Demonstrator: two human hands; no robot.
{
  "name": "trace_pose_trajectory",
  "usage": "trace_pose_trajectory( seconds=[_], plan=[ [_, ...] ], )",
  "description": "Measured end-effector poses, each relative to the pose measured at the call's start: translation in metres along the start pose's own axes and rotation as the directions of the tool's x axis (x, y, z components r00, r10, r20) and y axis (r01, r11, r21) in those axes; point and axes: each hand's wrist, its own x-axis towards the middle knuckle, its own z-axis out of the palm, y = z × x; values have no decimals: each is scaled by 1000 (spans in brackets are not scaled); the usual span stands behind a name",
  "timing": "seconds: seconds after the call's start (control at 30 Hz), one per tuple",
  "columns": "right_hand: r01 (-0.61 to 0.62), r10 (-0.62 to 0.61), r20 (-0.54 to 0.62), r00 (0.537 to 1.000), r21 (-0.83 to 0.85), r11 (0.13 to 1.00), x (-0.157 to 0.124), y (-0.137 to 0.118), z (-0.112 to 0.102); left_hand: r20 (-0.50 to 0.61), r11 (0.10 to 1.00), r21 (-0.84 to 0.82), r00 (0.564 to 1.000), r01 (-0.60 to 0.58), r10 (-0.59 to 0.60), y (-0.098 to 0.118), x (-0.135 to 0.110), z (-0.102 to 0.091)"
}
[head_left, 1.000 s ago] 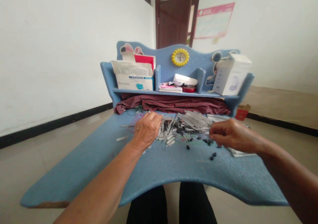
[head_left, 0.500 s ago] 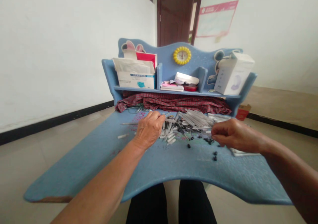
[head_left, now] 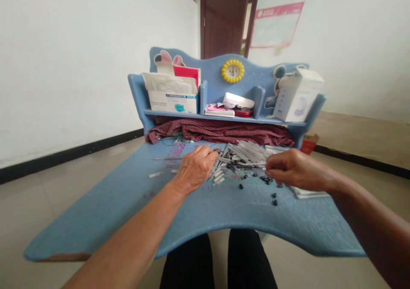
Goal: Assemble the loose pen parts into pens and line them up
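Observation:
A heap of thin grey-white plastic tubes [head_left: 246, 154] lies in the middle of the blue desk [head_left: 198, 207], mixed with small black caps [head_left: 241, 186]. My left hand [head_left: 194, 169] rests knuckles-up on the left side of the heap, fingers curled into the short white pieces [head_left: 218, 178]. My right hand [head_left: 293, 169] is at the heap's right side, fingers pinched together over the black caps; what it pinches is hidden. Two black caps [head_left: 274, 199] lie apart, nearer to me.
A red checked cloth [head_left: 221, 133] lies at the back of the desk under a shelf [head_left: 224, 119] holding a mask box [head_left: 171, 96], a white carton [head_left: 297, 95] and small items. Loose white pieces [head_left: 156, 175] lie left. My legs [head_left: 218, 263] show below the desk edge.
My right hand has moved slightly left, toward the heap. My left hand has stayed on the left side of the pile. The view shifted a little.

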Motion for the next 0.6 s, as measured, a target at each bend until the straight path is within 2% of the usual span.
trace_pose_trajectory(
  seconds=[0.13,0.23,0.33,0.4,0.5,0.6],
  plan=[
    [30,-19,-104,994,104,994,15,-13,9,-18,990,-108,996,-92,91,6,0,-1],
    [78,-54,-198,979,114,990,32,-20,21,-54,971,-188,988,-150,143,9,1,-1],
    [124,-88,-274,958,117,985,45,-23,28,-96,945,-292,988,-148,125,10,2,-1],
    [131,-90,-283,955,129,983,46,-24,27,-119,917,-377,989,-132,94,10,3,-2],
    [67,-59,-180,982,40,997,35,-21,21,-101,864,-498,995,-68,21,8,4,-5],
    [-3,12,46,999,-198,980,13,-12,16,-35,801,-598,997,30,-64,8,6,-10]
  ],
)
